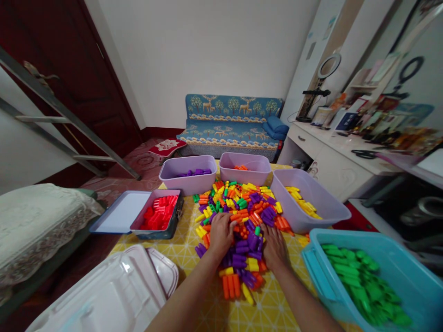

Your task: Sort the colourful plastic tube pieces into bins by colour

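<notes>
While fingers (217,220) of left hand (221,236) lay slightly apart, flat on mixed block pile (242,205), right hand (275,249) fingertips sank among purple blocks (249,240), hold impossible to tell. Pile sat at middle of table (187,251); lilac tubs (188,184), blue tub (313,265), tin (157,233) ringed it, one colour each, within reach.

Both my arms reach forward, bare past the wrists. My left forearm (187,295) comes up from the lower edge and angles slightly right. My left hand (220,235) lies palm down, fingers stretched ahead and loosely spread, thumb out toward the other hand. My right forearm (297,299) angles left, and my right hand (275,246) lies flat, palm down, fingers pointing ahead. The hands sit near each other without touching, neither one clenched.
</notes>
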Demonstrator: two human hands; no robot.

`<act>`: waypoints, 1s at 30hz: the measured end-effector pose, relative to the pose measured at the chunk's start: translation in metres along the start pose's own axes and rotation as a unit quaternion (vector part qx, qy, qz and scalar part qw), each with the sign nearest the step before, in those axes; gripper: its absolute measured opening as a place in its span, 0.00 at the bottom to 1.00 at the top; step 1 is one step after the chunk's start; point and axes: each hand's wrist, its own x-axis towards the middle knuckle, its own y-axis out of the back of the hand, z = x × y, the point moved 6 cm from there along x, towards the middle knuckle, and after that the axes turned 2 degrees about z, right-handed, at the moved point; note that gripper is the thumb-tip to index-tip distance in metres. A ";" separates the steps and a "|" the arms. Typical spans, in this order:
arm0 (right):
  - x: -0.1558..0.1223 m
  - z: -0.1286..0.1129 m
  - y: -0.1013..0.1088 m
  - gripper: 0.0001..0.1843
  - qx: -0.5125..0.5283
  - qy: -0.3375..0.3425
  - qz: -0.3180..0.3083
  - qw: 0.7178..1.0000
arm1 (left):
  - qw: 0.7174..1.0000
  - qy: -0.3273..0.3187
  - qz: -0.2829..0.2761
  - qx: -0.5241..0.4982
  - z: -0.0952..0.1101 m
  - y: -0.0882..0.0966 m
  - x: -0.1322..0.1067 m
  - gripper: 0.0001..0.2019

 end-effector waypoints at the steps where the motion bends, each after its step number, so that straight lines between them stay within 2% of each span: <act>1: 0.000 0.000 0.000 0.25 0.002 -0.002 -0.001 1.000 | 1.000 0.001 0.001 0.000 0.000 0.000 0.000 0.13; 12: 0.001 0.000 0.002 0.26 0.011 -0.008 -0.018 1.000 | 0.998 0.036 0.027 -0.050 -0.011 -0.001 0.000 0.10; 17: 0.002 -0.001 0.007 0.26 0.019 -0.006 -0.027 0.999 | 0.987 0.048 0.058 -0.139 -0.007 0.013 0.017 0.08; 19: 0.002 -0.002 0.009 0.26 0.020 -0.007 -0.027 0.999 | 0.980 0.078 0.070 -0.168 -0.008 0.017 0.026 0.08; 22: 0.002 -0.001 0.010 0.25 0.022 -0.013 -0.024 0.999 | 0.950 0.165 0.068 -0.255 -0.016 0.015 0.036 0.09; 26: 0.003 -0.001 0.007 0.25 0.022 -0.015 -0.027 0.999 | 0.873 0.271 0.078 -0.397 -0.030 0.005 0.034 0.17; 28: 0.003 0.000 0.007 0.25 0.022 -0.015 -0.030 0.999 | 0.841 0.311 0.070 -0.436 -0.033 0.002 0.030 0.21; 30: 0.003 0.000 0.007 0.25 0.020 -0.014 -0.034 0.999 | 0.826 0.329 0.059 -0.453 -0.033 0.002 0.029 0.22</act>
